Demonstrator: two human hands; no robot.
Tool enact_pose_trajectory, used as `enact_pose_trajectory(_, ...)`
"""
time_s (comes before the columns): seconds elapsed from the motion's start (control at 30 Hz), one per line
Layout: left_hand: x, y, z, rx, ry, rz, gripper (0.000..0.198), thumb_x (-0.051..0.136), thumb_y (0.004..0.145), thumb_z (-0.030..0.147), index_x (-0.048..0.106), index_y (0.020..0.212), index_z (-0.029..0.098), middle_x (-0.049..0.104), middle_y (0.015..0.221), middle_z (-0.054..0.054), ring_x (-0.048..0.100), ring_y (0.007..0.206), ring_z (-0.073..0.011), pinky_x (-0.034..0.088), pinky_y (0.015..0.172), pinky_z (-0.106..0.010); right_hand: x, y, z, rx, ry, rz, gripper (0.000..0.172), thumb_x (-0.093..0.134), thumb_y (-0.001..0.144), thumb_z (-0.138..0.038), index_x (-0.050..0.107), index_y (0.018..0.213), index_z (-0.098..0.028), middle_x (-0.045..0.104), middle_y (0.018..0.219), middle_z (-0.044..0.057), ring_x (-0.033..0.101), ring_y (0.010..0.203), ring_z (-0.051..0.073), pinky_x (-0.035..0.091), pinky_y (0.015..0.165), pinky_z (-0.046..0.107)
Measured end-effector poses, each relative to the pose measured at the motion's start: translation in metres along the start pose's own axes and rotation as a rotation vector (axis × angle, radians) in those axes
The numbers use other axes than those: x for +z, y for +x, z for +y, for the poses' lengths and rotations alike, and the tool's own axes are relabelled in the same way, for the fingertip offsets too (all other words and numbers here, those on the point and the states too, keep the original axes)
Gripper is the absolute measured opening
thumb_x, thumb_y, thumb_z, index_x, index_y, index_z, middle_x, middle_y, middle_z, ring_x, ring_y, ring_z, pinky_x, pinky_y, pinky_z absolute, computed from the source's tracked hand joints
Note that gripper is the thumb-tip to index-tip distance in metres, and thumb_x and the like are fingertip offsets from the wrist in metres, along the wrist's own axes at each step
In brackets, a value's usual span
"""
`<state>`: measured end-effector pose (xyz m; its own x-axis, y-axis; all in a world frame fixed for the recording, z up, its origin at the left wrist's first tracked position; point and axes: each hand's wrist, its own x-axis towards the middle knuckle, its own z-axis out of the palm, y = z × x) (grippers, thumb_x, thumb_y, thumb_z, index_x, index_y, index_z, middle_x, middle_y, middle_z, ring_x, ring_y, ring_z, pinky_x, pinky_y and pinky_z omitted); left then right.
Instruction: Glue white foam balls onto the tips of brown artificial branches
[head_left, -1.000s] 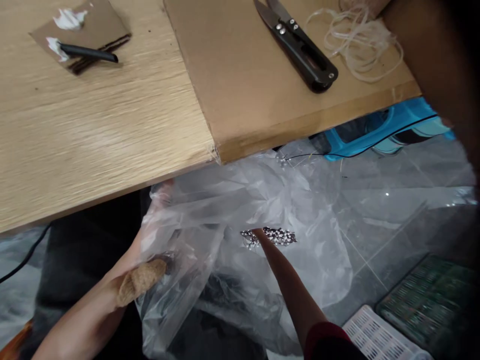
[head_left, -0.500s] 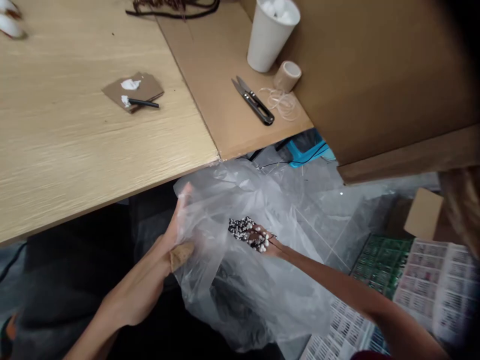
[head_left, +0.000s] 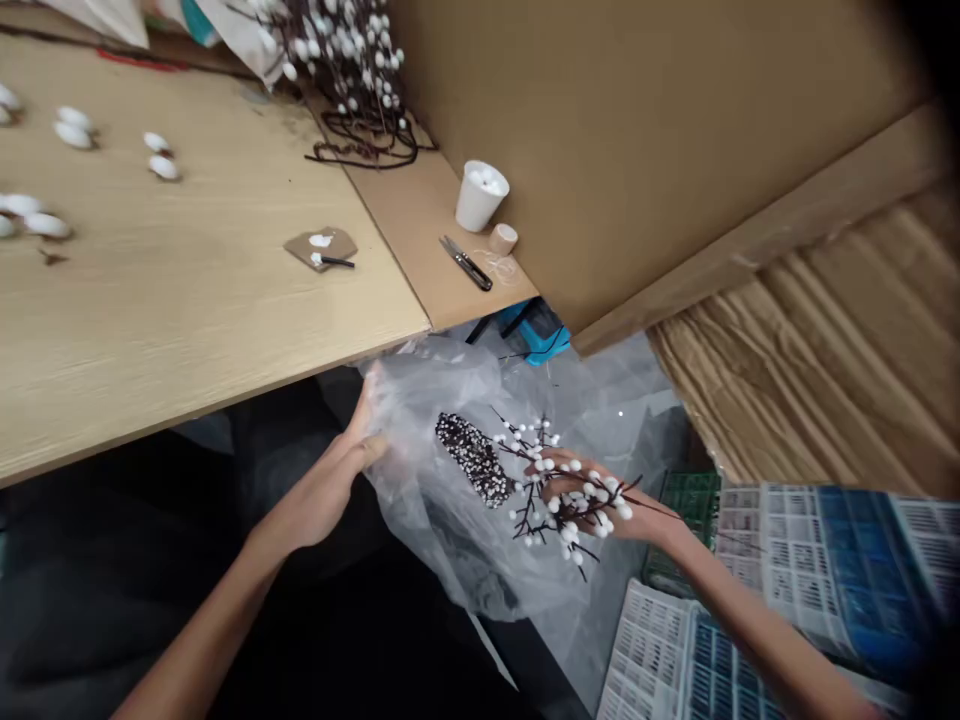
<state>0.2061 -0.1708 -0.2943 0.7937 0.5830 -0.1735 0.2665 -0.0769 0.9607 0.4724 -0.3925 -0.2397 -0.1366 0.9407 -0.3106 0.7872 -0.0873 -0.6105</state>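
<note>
My right hand [head_left: 592, 495] holds a dark twig sprig with white berries [head_left: 559, 500] over a clear plastic bag [head_left: 442, 540]. The fingers curl around its stems, and berries hide part of the hand. My left hand [head_left: 330, 490] pinches the bag's crumpled edge near the table corner, with a tan covering on the thumb. A dense dark bundle of white-dotted sprigs [head_left: 472, 458] lies against the bag, and I cannot tell whether it is inside.
Above is a wood-grain table [head_left: 187, 320] with white buds, thread snips [head_left: 466, 263], a white cup [head_left: 480, 195] and more sprigs [head_left: 352, 75]. A large cardboard panel [head_left: 637, 150] rises at right. White and blue plastic crates [head_left: 817, 590] stand at lower right.
My right hand has moved right and now holds the sprig clear of the bag's folds. The dark bundle shows more fully. The view has swung back, showing more table and cardboard.
</note>
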Motion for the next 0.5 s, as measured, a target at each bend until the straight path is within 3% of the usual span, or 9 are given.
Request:
enact_pose_trajectory(0.1,-0.001,0.004,0.003,0.029,-0.085,-0.074,0.061,0.032,0.093,0.042,0.016,0.149,0.022,0.034,0.15,0.0,0.02,0.142,-0.0235,0.011,0.118,-0.04,-0.018,-0.017,-0.023,0.058,-0.062,-0.013,0.019,0.053,0.083,-0.029,0.066,0.096,-0.026,0.056,0.128,0.006,0.045,0.127,0.023,0.039,0.108,0.039)
enact_pose_trajectory(0.17,-0.003,0.003,0.005,0.065,-0.08,-0.085,0.061,0.032,0.093,0.041,0.019,0.148,0.022,0.034,0.15,0.001,0.015,0.144,-0.0232,0.007,0.118,-0.04,-0.024,-0.025,-0.031,0.089,-0.084,-0.008,0.022,0.054,0.082,-0.03,0.067,0.099,-0.027,0.061,0.123,0.005,0.046,0.126,0.023,0.038,0.109,0.039)
enact_pose_trajectory(0.33,-0.011,-0.006,0.001,0.105,-0.115,-0.094,0.061,0.035,0.091,0.04,0.027,0.147,0.019,0.041,0.147,-0.002,0.021,0.141,-0.0259,0.005,0.118,-0.041,-0.026,-0.03,-0.032,0.133,-0.132,0.046,0.022,0.056,0.079,-0.028,0.068,0.096,-0.028,0.067,0.113,0.005,0.053,0.119,0.024,0.039,0.107,0.039)
enact_pose_trajectory(0.4,-0.016,-0.01,-0.004,0.084,-0.18,-0.082,0.063,0.038,0.089,0.041,0.028,0.147,0.018,0.044,0.144,-0.004,0.025,0.14,-0.028,0.008,0.117,-0.043,-0.025,-0.023,-0.026,0.137,-0.089,0.082,0.019,0.057,0.077,-0.026,0.069,0.092,-0.026,0.068,0.11,0.005,0.055,0.116,0.024,0.041,0.105,0.04)
enact_pose_trajectory(0.5,-0.027,-0.016,-0.015,0.027,-0.315,-0.061,0.067,0.042,0.086,0.041,0.024,0.148,0.019,0.052,0.137,-0.005,0.036,0.133,-0.0297,0.025,0.112,-0.044,-0.023,-0.006,-0.01,0.115,0.004,0.181,0.015,0.062,0.071,-0.024,0.069,0.085,-0.023,0.068,0.108,0.006,0.058,0.113,0.025,0.042,0.102,0.041)
